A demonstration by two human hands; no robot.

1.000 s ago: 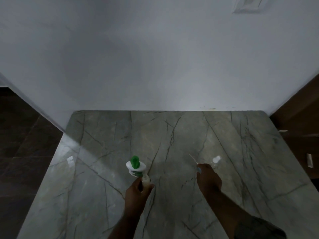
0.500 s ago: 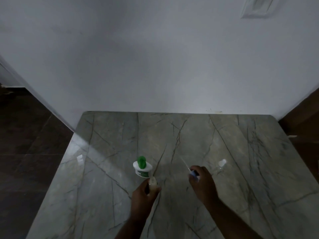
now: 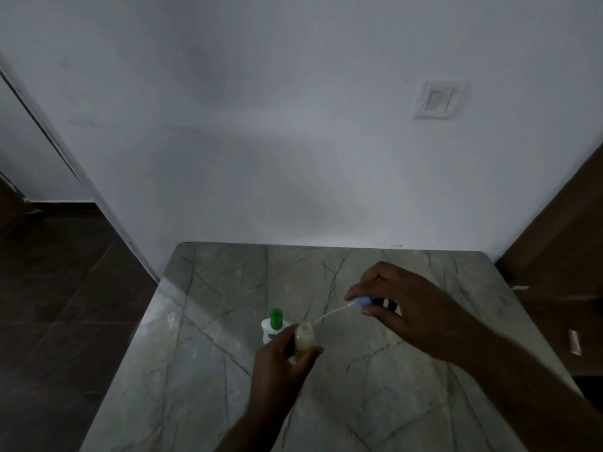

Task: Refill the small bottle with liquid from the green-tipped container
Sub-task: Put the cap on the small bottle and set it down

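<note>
Dim light falls on a plain grey wall with a switch plate (image 3: 437,100) high on the right, and below it a grey-green marble bench (image 3: 208,370) veined with dark lines fills the lower half of the view.

Two bare hands work near the middle of the bench. The left hand (image 3: 280,367) comes up from the bottom edge with its fingers (image 3: 315,352) clamped around the small bottle (image 3: 304,340), a pale, cloudy vial held roughly upright with its mouth open at the top. The right hand (image 3: 408,308) reaches in from the right, its fingers (image 3: 354,293) pinched together on a blue-capped stopper (image 3: 363,301) that carries a thin white tube (image 3: 332,313). That tube slants down and to the left, its long axis pointing at the bottle's mouth and its tip just beside the rim; whether it touches cannot be told.

Just behind the left hand stands the green-tipped container (image 3: 272,327), white-bodied and upright on the bench, its green nozzle pointing up. It is untouched, close against the left hand's knuckles in this view and well apart from the right hand.

Judging from this, the bottle is opened and the pouring is not yet begun. The left hand is far nearer the container but is occupied, so the right hand would likely need to set down the stopper before crossing left to lift it.
</note>
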